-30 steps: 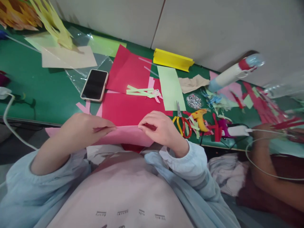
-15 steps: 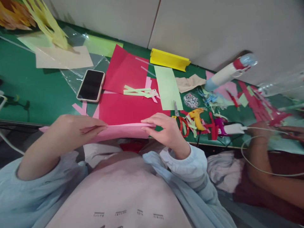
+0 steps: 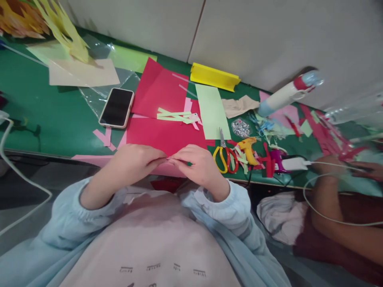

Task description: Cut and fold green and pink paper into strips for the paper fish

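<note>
Pinched between fingertips of both hands is the edge of a pink paper sheet, at the table's near edge. My left hand covers much of the sheet's middle. Close beside it, its fingertips almost touching, my right hand grips the sheet's right end. Just beyond the hands lie red paper sheets, with light green and pink paper strips on top. Right of my right hand rest scissors with yellow and red handles, blades pointing away.
A phone lies at left, near a clear plastic bag. To the right are a yellow glue gun, a purple one, a bag of gems and a white bottle. A co-worker's arm works at far right.
My left hand has slid rightward along the pink sheet's edge until it nearly meets my right hand. The right hand has shifted slightly left, and more of the scissors' handles shows.
</note>
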`<action>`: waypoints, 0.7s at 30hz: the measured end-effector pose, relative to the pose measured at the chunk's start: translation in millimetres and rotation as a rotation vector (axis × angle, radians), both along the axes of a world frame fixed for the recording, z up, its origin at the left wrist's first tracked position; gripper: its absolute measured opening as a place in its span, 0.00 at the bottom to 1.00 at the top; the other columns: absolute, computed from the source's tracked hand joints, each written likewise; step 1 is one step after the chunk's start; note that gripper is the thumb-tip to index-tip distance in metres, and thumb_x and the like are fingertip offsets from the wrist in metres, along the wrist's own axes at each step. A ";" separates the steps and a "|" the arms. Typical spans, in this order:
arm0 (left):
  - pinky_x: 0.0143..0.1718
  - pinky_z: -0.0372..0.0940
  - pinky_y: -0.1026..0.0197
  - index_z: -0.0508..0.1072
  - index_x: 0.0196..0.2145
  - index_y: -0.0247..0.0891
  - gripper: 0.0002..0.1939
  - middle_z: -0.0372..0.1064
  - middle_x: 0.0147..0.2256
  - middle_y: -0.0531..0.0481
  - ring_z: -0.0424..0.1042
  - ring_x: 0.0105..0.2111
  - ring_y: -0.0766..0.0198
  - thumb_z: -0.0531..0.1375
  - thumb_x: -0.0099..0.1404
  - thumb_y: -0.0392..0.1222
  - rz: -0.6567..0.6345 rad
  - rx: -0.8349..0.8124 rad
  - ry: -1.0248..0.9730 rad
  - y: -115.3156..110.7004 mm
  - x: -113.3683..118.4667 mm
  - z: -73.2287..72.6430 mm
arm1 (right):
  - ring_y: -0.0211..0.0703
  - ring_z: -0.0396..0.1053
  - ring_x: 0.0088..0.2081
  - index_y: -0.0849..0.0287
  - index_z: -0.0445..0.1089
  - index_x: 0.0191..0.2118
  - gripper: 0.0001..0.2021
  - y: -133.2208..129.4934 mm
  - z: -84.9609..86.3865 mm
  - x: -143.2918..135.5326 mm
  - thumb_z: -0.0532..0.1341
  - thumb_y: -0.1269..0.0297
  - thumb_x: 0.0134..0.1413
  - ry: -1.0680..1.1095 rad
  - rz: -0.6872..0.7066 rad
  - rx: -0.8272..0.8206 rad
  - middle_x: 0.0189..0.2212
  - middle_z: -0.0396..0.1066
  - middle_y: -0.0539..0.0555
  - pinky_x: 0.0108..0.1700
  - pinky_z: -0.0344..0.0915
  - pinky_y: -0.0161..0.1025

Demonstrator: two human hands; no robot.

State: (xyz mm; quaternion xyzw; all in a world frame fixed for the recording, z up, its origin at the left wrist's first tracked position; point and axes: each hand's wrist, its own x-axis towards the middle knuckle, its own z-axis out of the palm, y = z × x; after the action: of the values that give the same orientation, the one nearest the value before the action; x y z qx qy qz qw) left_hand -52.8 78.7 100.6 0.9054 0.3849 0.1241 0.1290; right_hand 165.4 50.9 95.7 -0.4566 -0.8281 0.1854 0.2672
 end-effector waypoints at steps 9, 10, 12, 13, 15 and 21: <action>0.23 0.52 0.65 0.79 0.33 0.42 0.18 0.78 0.27 0.53 0.71 0.23 0.67 0.50 0.70 0.41 -0.060 0.009 -0.012 0.2 1.2 2.3 | 0.40 0.72 0.37 0.57 0.79 0.36 0.10 0.3 -1.3 -0.3 0.61 0.63 0.63 0.035 -0.011 -0.028 0.34 0.80 0.52 0.43 0.66 0.36; 0.23 0.53 0.65 0.80 0.33 0.42 0.17 0.79 0.28 0.53 0.72 0.23 0.67 0.51 0.70 0.41 -0.064 0.001 -0.022 0.2 0.1 2.3 | 0.39 0.72 0.37 0.57 0.79 0.36 0.09 0.5 -1.2 0.3 0.61 0.62 0.62 0.060 -0.015 -0.036 0.34 0.80 0.52 0.43 0.66 0.36; 0.24 0.54 0.66 0.80 0.34 0.43 0.17 0.79 0.29 0.53 0.73 0.24 0.67 0.51 0.70 0.41 -0.066 -0.028 -0.036 0.3 -2.3 2.4 | 0.39 0.72 0.35 0.57 0.79 0.35 0.08 0.4 -1.2 2.1 0.63 0.62 0.61 0.119 -0.027 -0.060 0.32 0.79 0.52 0.42 0.66 0.35; 0.25 0.55 0.66 0.80 0.35 0.42 0.17 0.80 0.29 0.53 0.74 0.25 0.67 0.51 0.70 0.41 -0.066 -0.048 -0.039 0.5 -3.5 2.3 | 0.38 0.73 0.35 0.57 0.79 0.35 0.08 0.2 -1.3 3.1 0.63 0.63 0.61 0.145 -0.035 -0.070 0.32 0.79 0.52 0.42 0.67 0.34; 0.26 0.57 0.67 0.81 0.36 0.42 0.17 0.80 0.31 0.52 0.75 0.26 0.68 0.51 0.70 0.41 -0.069 -0.086 -0.043 1.0 -5.3 1.7 | 0.38 0.73 0.34 0.57 0.79 0.34 0.08 -0.3 -1.9 4.8 0.63 0.63 0.61 0.171 -0.050 -0.091 0.31 0.79 0.52 0.41 0.67 0.34; 0.24 0.54 0.67 0.80 0.31 0.40 0.20 0.77 0.25 0.53 0.70 0.21 0.69 0.51 0.71 0.46 -0.058 -0.112 -0.036 1.8 -5.8 -1.1 | 0.39 0.75 0.33 0.57 0.80 0.33 0.06 -0.8 -7.0 7.8 0.65 0.66 0.58 0.228 -0.085 -0.125 0.31 0.80 0.52 0.39 0.69 0.35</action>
State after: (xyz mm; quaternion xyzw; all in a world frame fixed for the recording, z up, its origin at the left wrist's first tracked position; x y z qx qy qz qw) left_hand -58.7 80.5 99.5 0.9051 0.3625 0.1149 0.1900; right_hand 173.2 50.0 88.7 -0.4829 -0.7592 0.2760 0.3381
